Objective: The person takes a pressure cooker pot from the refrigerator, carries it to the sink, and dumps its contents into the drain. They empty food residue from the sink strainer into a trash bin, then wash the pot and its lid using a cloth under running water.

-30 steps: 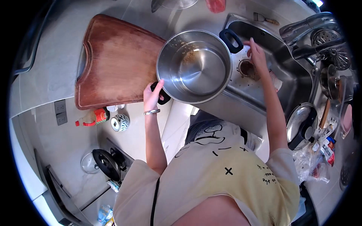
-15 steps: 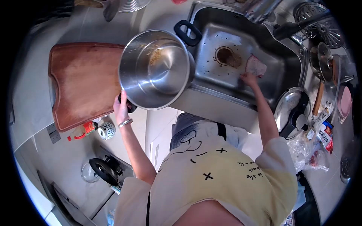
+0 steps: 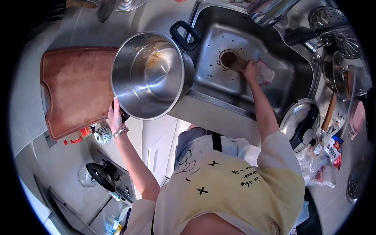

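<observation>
While in left hand — round metal pot.

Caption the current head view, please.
Left hand gripping a steel pot by its handle, right hand down in the sink near the drain.

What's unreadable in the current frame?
All head view:
- Right hand: fingertips hidden by the hand itself; grip unclear.
- Brown material by the drain: blurred, can't identify.
- Near pot handle: partly covered by left hand.
- Packet: print too small.
- Faucet: cut off by top edge.
</observation>
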